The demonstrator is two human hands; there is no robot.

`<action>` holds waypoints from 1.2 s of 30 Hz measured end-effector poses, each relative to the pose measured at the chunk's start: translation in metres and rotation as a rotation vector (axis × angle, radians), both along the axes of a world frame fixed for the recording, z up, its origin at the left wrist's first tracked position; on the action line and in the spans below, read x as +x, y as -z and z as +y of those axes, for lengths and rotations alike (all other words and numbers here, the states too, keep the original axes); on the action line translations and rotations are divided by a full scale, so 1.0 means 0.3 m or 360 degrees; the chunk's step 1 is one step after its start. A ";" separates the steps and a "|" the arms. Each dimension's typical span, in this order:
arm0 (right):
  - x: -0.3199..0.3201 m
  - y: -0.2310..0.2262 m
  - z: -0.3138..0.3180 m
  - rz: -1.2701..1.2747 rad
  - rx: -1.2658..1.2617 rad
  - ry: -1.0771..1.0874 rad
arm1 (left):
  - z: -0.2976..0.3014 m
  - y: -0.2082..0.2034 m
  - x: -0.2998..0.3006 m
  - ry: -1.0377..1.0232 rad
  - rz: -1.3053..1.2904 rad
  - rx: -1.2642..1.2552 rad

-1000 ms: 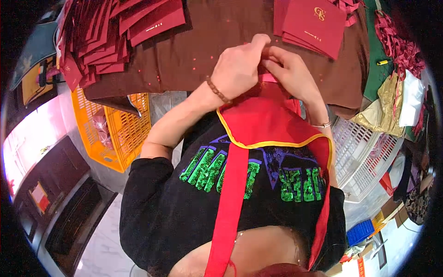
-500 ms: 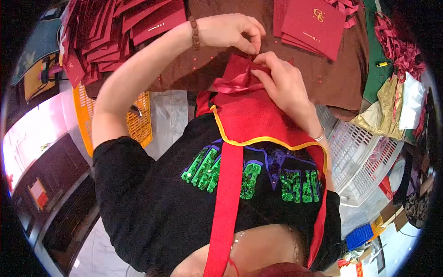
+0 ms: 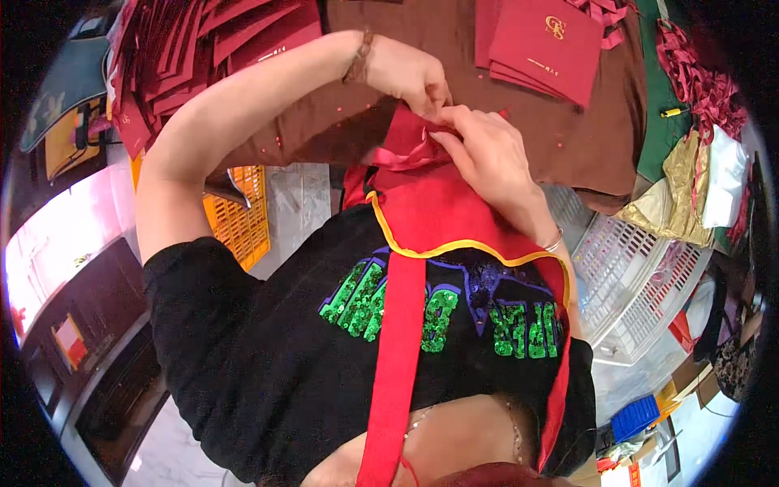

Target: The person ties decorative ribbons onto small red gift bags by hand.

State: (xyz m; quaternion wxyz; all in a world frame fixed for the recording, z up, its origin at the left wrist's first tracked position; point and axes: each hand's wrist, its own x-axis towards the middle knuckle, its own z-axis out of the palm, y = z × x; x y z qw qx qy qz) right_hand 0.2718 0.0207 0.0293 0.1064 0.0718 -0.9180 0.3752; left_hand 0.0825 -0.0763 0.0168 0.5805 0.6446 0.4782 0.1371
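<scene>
A: What is lying farthest left?
B: A heap of red bags (image 3: 268, 39) is spreading over the brown cloth (image 3: 345, 134), and an orange crate (image 3: 241, 219) is standing below it.
A: Where is the bag in hand sitting?
B: That single red bag (image 3: 403, 130) is lying at the cloth's near edge, just beyond the apron (image 3: 442, 209), with a shiny ribbon (image 3: 403, 158) running sideways across it.
A: How is the left hand (image 3: 410, 84) holding?
B: It is bending over the bag's far side, fingers curling downward. The tips are hiding behind one another, so I'm not telling whether they are closing on anything.
A: And the right hand (image 3: 487, 154)?
B: Its thumb and forefinger are pinching the bag's right part, with barely any gap showing. The bag is lying leftward of that grip, so the right hand is being the nearer one. Hands and apron are covering too much for judging its long axis.
A: Farther right?
B: A neat stack of red bags (image 3: 540, 53) is resting there, and tangled ribbons (image 3: 702, 89) are piling up beyond.
</scene>
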 end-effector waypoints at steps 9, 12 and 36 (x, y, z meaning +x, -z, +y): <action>-0.003 0.005 0.005 0.0056 -0.0087 -0.0059 | -0.051 -0.057 0.030 -0.0521 0.0331 0.0494; -0.003 -0.018 -0.010 0.0073 -0.0103 -0.0118 | -0.042 -0.030 -0.031 -0.0875 0.0256 0.0594; 0.095 0.076 0.038 0.0129 -0.1100 0.0743 | -0.137 -0.080 0.072 -0.0617 0.0293 0.0482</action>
